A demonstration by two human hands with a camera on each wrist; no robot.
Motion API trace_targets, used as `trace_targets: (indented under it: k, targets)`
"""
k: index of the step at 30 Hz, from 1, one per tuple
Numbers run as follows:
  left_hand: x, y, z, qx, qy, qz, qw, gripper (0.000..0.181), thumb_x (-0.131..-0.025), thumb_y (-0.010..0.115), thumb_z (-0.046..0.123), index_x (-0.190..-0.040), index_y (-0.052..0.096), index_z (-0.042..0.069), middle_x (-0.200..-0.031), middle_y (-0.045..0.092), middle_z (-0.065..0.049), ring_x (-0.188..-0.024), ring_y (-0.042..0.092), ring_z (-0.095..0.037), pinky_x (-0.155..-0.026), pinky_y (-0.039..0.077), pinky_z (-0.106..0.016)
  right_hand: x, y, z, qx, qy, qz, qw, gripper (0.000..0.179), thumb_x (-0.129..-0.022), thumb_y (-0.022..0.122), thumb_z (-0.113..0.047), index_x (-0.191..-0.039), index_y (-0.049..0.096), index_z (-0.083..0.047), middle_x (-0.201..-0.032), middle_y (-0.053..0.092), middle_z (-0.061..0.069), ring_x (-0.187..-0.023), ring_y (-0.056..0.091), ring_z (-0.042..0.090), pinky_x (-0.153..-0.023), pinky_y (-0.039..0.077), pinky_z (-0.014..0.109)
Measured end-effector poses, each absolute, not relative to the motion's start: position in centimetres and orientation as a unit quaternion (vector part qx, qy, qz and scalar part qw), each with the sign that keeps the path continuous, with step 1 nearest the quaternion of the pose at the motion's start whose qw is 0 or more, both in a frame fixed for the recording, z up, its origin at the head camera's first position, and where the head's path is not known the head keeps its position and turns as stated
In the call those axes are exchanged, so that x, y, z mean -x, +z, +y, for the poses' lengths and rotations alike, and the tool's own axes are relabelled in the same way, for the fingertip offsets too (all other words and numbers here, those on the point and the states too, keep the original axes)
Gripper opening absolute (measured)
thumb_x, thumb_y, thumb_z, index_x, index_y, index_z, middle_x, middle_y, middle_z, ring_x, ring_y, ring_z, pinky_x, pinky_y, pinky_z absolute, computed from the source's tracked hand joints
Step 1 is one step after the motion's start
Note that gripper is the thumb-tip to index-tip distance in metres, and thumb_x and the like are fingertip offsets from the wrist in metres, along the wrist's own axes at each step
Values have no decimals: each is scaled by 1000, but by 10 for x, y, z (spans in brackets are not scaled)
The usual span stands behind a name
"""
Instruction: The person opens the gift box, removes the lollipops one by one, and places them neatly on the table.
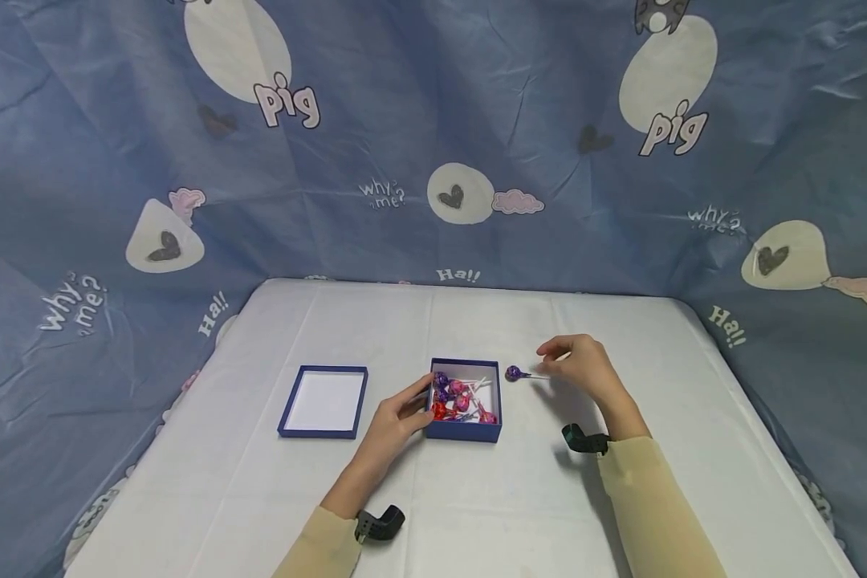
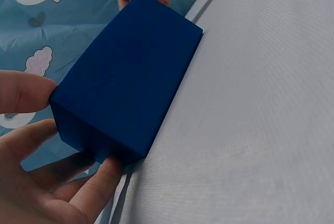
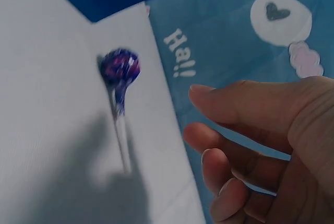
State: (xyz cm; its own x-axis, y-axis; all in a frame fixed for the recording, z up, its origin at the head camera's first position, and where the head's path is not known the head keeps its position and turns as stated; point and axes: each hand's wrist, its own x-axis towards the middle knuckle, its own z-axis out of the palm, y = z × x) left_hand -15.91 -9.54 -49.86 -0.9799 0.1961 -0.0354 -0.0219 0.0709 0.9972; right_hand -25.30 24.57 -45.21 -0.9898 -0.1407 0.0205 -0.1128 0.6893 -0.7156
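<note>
A purple-wrapped lollipop (image 1: 513,373) lies on the white tabletop (image 1: 477,506) just right of the blue box (image 1: 462,432), apart from it, its head toward the box and its white stick pointing away. The right hand (image 1: 581,365) is near the stick, to the right of the box; its thumb and index finger are parted, the other fingers loosely bent, and it has hold of nothing. The left hand (image 1: 390,425) holds the box at its left side, thumb at the near left corner and fingers bent against the wall. Inside the box lie more lollipops (image 1: 457,387), purple, pink and red, with their white sticks crossing. Left of the box, apart from it, a shallow blue-edged lid (image 1: 323,401) rests with its white inside upward. Nearer the wearer than the box, each wrist bears a black device (image 1: 381,523) beside a yellow sleeve (image 1: 325,542). Beyond the box hangs a blue printed cloth (image 1: 361,136)
</note>
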Motion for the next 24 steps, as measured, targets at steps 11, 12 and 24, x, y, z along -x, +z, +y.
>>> trace_targets:
  k: [11,12,24]
  targets:
    - [159,-499,-96,-62,667,739,75,62,-94,65,9,-152,49,24,-158,39,-6,-140,43,-35,-110,37,-55,242,-435,225,95,-430,898,16,21,-84,81,-15,-104,78,-18,-91,73,-1,-80,67,20,-71,51,36]
    - [159,-499,-96,-63,665,740,74,62,-94,65,9,-152,49,23,-158,39,-7,-139,43,-36,-110,38,-55,241,-434,223,98,-433,896,17,21,-84,82,-15,-104,78,-19,-91,74,-1,-80,66,20,-72,51,37]
    - [160,-497,-96,-73,667,738,69,62,-93,66,11,-151,49,22,-157,40,-8,-139,44,-36,-110,38,-54,234,-429,196,146,-444,884,22,26,-82,84,-16,-107,78,-16,-89,74,-3,-71,64,22,-67,49,38]
